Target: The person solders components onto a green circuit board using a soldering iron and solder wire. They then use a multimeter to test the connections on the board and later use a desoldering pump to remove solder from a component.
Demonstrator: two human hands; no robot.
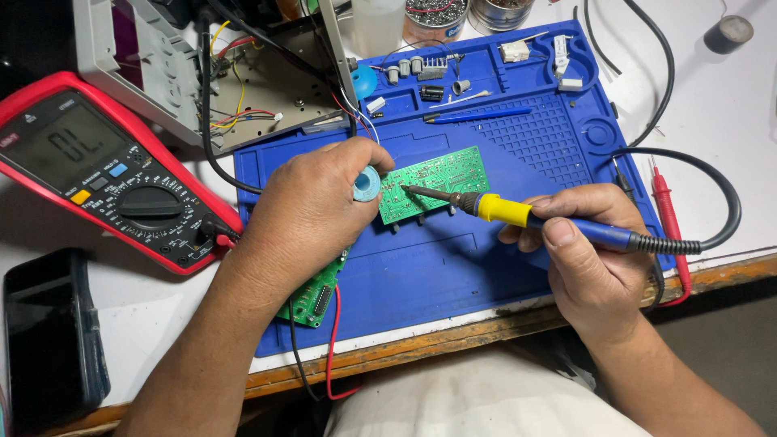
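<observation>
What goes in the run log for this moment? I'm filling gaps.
left hand: holds solder spool | right hand: holds soldering iron | tip on green circuit board | on blue mat
</observation>
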